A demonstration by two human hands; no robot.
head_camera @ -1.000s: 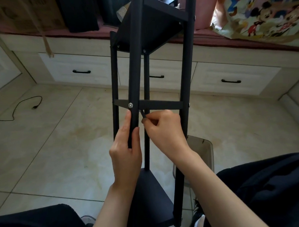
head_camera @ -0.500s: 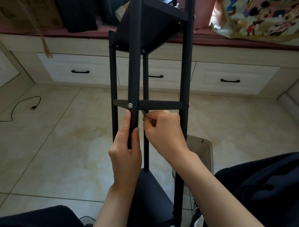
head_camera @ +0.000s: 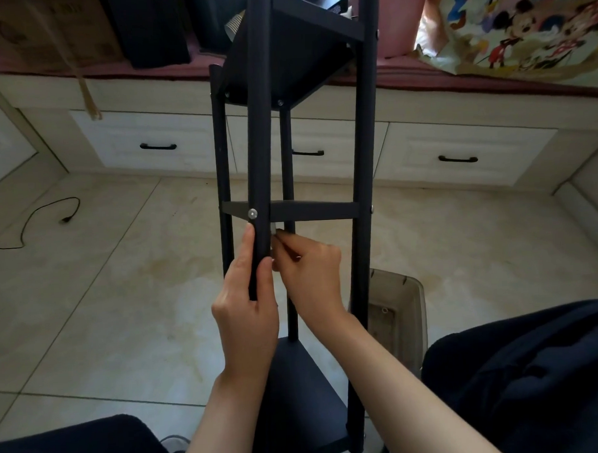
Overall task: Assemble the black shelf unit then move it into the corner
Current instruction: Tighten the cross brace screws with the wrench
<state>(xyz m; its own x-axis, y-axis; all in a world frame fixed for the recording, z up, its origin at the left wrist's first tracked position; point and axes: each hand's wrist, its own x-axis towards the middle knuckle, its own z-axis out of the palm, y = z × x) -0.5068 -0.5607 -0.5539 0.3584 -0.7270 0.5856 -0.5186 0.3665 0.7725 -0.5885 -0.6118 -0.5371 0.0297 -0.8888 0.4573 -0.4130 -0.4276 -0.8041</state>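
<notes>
Left hand [head_camera: 247, 310] gripping the black shelf unit [head_camera: 363, 127] front post, right hand [head_camera: 311, 270] fingers [head_camera: 284, 242] pinching a small silvery tool [head_camera: 273, 228] beside it.

Probably a home bedroom: drawers [head_camera: 157, 143] under a cushioned bench, cartoon blanket [head_camera: 522, 28].

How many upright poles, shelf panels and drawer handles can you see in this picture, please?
Upright poles: 4
Shelf panels: 3
Drawer handles: 3
Total: 10
</notes>
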